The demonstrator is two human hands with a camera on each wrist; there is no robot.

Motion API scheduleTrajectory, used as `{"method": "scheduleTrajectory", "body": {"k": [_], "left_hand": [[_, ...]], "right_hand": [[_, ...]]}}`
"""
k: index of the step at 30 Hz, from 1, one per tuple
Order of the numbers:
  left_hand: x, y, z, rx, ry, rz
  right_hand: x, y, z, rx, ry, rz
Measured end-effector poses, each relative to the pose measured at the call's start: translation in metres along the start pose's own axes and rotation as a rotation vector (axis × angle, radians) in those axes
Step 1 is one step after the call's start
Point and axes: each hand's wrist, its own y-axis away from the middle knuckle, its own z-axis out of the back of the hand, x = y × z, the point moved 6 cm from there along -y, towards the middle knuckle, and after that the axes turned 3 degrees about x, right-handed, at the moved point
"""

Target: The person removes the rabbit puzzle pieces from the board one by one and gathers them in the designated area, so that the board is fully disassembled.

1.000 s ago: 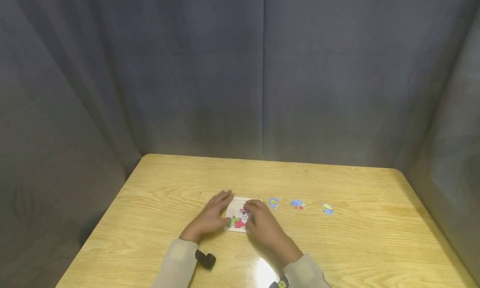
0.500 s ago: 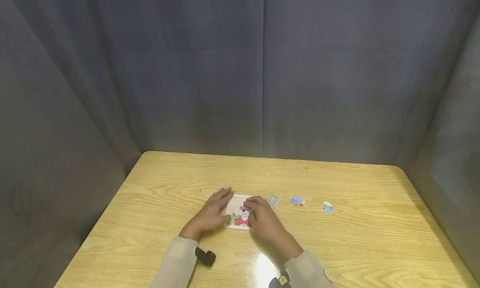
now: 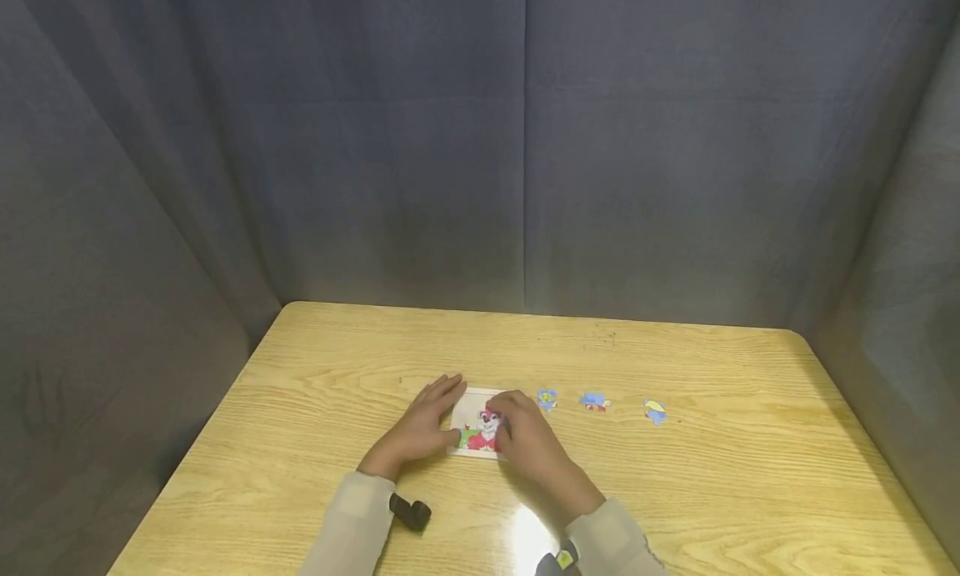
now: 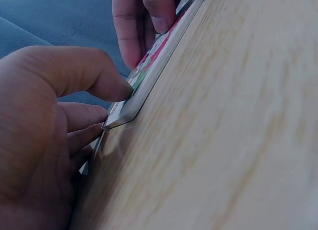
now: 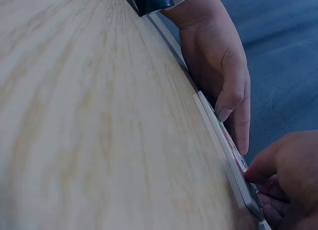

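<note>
A small white-framed puzzle board point(image 3: 467, 405) lies flat on the table, its lower part showing a cartoon animal in red and white beside some green. At its left side my left hand point(image 3: 416, 430) steadies it, fingers stretched along the edge and thumb point(image 4: 112, 83) pressing near the front corner. My right hand point(image 3: 536, 443) bends over the board's right part. Its thumb and fingers are curled at a puzzle piece there, mostly hidden by the hand. In the right wrist view the right thumb point(image 5: 261, 168) touches the board's printed surface.
Three loose puzzle pieces lie right of the board: a blue one with a yellow figure point(image 3: 547, 399), a blue and red one point(image 3: 595, 402), and a blue and yellow one point(image 3: 655, 410). Grey curtains point(image 3: 375, 159) surround the wooden table point(image 3: 720, 484).
The right fingers have shifted slightly at the board's right part, and more red shows along its lower right. The left hand stays put on the board. The head view tilts a little.
</note>
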Motion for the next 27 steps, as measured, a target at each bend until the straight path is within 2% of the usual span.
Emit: {"method": "scheduleTrajectory", "body": {"k": [11, 19, 27], "left_hand": [[-0.0024, 0.0009, 0.0016, -0.003, 0.015, -0.007], [-0.0046, 0.0012, 0.0027, 0.001, 0.004, -0.005], [-0.0044, 0.0016, 0.0024, 0.002, 0.011, 0.003]], "right_hand": [[-0.0030, 0.0004, 0.0009, 0.005, -0.049, -0.062], [-0.0004, 0.0007, 0.0027, 0.035, -0.076, -0.024], [-0.0011, 0.0025, 0.0025, 0.076, -0.089, -0.046]]}}
